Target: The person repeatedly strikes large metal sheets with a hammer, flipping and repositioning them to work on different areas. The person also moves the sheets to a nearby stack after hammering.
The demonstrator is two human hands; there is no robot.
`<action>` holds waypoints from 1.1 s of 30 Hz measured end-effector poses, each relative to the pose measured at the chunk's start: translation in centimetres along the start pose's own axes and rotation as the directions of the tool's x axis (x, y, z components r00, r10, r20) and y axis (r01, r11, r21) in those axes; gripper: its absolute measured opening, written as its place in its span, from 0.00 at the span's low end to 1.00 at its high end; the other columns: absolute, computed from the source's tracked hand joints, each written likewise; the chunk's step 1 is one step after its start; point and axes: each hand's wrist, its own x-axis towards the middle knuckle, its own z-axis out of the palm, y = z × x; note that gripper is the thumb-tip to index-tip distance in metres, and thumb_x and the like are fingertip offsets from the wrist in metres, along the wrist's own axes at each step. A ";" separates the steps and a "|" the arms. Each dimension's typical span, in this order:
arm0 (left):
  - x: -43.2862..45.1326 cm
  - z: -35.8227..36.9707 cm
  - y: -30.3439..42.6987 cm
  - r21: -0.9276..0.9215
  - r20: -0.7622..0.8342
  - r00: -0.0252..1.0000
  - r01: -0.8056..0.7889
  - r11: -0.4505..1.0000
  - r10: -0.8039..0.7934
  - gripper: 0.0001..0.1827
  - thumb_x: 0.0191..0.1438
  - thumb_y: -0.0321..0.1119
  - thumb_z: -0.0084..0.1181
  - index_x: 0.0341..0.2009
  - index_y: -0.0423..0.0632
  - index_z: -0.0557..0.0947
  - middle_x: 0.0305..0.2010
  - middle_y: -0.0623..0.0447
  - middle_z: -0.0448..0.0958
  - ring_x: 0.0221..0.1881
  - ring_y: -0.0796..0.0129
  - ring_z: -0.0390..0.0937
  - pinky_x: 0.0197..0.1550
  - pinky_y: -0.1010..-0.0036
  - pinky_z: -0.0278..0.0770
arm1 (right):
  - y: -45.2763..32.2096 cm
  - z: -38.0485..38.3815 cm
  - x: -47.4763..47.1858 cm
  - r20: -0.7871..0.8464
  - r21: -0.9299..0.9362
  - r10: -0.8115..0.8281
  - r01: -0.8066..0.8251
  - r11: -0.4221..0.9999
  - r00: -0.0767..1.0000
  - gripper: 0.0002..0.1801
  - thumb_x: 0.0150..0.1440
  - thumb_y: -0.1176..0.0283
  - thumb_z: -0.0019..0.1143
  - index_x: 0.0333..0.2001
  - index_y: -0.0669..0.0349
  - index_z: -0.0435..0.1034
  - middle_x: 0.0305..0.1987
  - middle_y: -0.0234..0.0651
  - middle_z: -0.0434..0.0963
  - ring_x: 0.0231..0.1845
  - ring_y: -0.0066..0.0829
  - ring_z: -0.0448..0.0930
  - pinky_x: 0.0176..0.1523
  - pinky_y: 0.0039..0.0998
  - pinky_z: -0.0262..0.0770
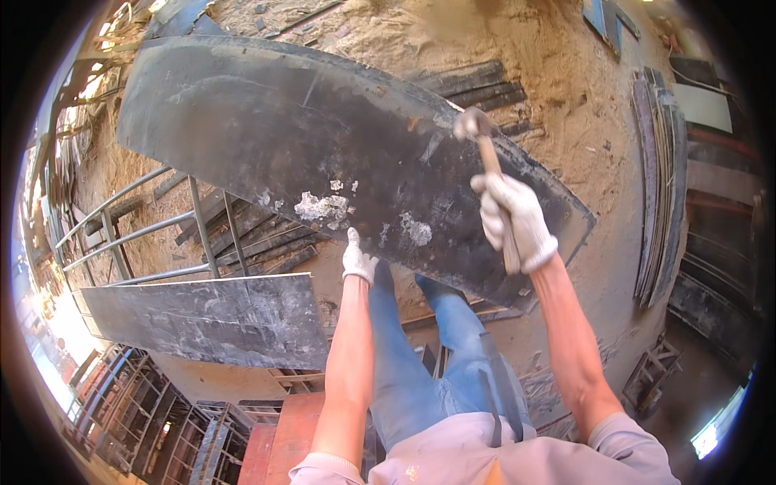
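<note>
A large dark panel [260, 121], perhaps film-faced plywood, stretches across the view in front of my legs. Whitish crusts of dried mortar [324, 207] cling to its face, with a smaller patch [417, 230] farther right. My right hand [512, 215], in a white knit glove, grips the wooden handle of a hammer [490, 159]. Its blurred head is over the panel's far edge. At the near edge my left hand [359, 260], also gloved, holds the panel with the thumb on top; its other fingers are partly hidden.
A smaller dark panel [206, 318] lies at the left beside a metal tube frame [157, 233]. Dark wooden strips [273, 239] are piled on the sandy ground, more strips [479, 85] beyond the panel. Stacked boards [658, 188] stand at the right. A reddish board [291, 430] is below left.
</note>
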 end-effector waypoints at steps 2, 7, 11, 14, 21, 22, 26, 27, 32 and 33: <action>0.5 0.8 0.7 0.048 -0.036 0.999 0.042 0.998 -0.040 0.58 0.54 0.73 0.59 0.76 0.48 0.54 0.81 0.45 0.49 0.79 0.48 0.50 0.78 0.47 0.46 | 0.4 2.8 3.5 -0.131 0.026 -0.021 0.024 0.999 0.991 0.12 0.69 0.60 0.54 0.41 0.58 0.71 0.24 0.22 0.69 0.16 0.14 0.68 0.16 0.21 0.64; -0.1 2.7 1.9 0.021 -0.065 0.979 0.193 0.981 -0.191 0.54 0.55 0.78 0.51 0.75 0.56 0.61 0.79 0.47 0.56 0.78 0.49 0.52 0.76 0.48 0.52 | 1.1 4.1 7.3 -0.165 0.217 0.073 -0.036 0.976 0.984 0.08 0.69 0.65 0.55 0.40 0.55 0.67 0.23 0.22 0.66 0.15 0.15 0.67 0.15 0.21 0.63; 0.9 3.3 2.6 -0.145 -0.057 0.975 0.207 0.968 -0.217 0.55 0.50 0.80 0.54 0.73 0.58 0.64 0.76 0.51 0.61 0.76 0.53 0.56 0.74 0.51 0.57 | 3.2 3.7 7.3 0.164 0.635 -0.122 -0.010 0.773 0.979 0.08 0.70 0.67 0.50 0.38 0.58 0.67 0.17 0.20 0.59 0.13 0.17 0.65 0.14 0.24 0.63; 2.1 1.6 2.2 -0.207 -0.056 0.992 0.098 0.973 -0.111 0.54 0.49 0.78 0.57 0.72 0.58 0.65 0.73 0.52 0.65 0.73 0.55 0.60 0.73 0.51 0.60 | 3.1 5.9 7.5 -0.087 0.454 -0.036 0.072 0.888 0.996 0.18 0.72 0.60 0.48 0.52 0.66 0.70 0.22 0.25 0.65 0.16 0.18 0.68 0.17 0.25 0.69; -1.6 1.8 3.0 -0.059 -0.065 0.986 0.147 0.987 -0.151 0.51 0.51 0.75 0.59 0.71 0.56 0.67 0.71 0.52 0.68 0.68 0.53 0.66 0.70 0.49 0.63 | 5.7 7.3 13.9 -0.412 0.699 0.030 0.295 0.652 0.911 0.30 0.70 0.41 0.43 0.46 0.61 0.67 0.20 0.21 0.63 0.14 0.15 0.64 0.15 0.21 0.64; -2.1 1.8 3.3 -0.040 -0.073 0.986 0.145 0.989 -0.148 0.52 0.51 0.75 0.59 0.71 0.56 0.67 0.71 0.52 0.67 0.68 0.53 0.65 0.70 0.48 0.63 | 6.3 8.6 15.3 -0.384 0.752 0.039 0.288 0.593 0.922 0.31 0.68 0.39 0.44 0.45 0.61 0.68 0.19 0.22 0.64 0.13 0.17 0.66 0.14 0.23 0.66; -1.9 1.5 3.3 -0.006 -0.092 0.988 0.126 0.992 -0.126 0.52 0.52 0.75 0.58 0.72 0.56 0.65 0.73 0.49 0.65 0.69 0.51 0.65 0.69 0.47 0.64 | 6.3 13.0 19.1 -0.045 0.723 0.209 -0.112 0.682 0.977 0.33 0.68 0.39 0.45 0.44 0.63 0.68 0.19 0.23 0.65 0.11 0.19 0.67 0.13 0.25 0.66; -1.7 1.5 3.3 -0.012 -0.107 0.986 0.124 0.992 -0.125 0.52 0.52 0.75 0.59 0.72 0.55 0.64 0.73 0.49 0.65 0.69 0.50 0.64 0.69 0.47 0.64 | 5.9 13.9 19.0 0.023 0.658 0.216 -0.178 0.732 0.976 0.32 0.69 0.40 0.44 0.44 0.65 0.67 0.19 0.23 0.65 0.12 0.19 0.66 0.13 0.24 0.65; -1.7 1.1 3.2 0.044 -0.123 0.985 0.129 0.991 -0.122 0.54 0.52 0.77 0.56 0.73 0.53 0.63 0.75 0.48 0.64 0.72 0.50 0.62 0.70 0.45 0.61 | 5.9 11.9 16.7 -0.285 0.431 0.037 0.093 0.897 0.958 0.33 0.70 0.42 0.43 0.42 0.68 0.68 0.14 0.27 0.63 0.07 0.23 0.67 0.09 0.27 0.64; -1.8 1.1 3.3 0.000 -0.060 0.989 0.134 0.991 -0.134 0.53 0.54 0.77 0.55 0.73 0.53 0.64 0.74 0.49 0.65 0.72 0.50 0.63 0.71 0.43 0.58 | 5.3 10.0 16.4 -0.339 0.387 0.008 0.131 0.913 0.941 0.33 0.70 0.42 0.43 0.39 0.67 0.69 0.13 0.31 0.68 0.07 0.24 0.69 0.08 0.28 0.68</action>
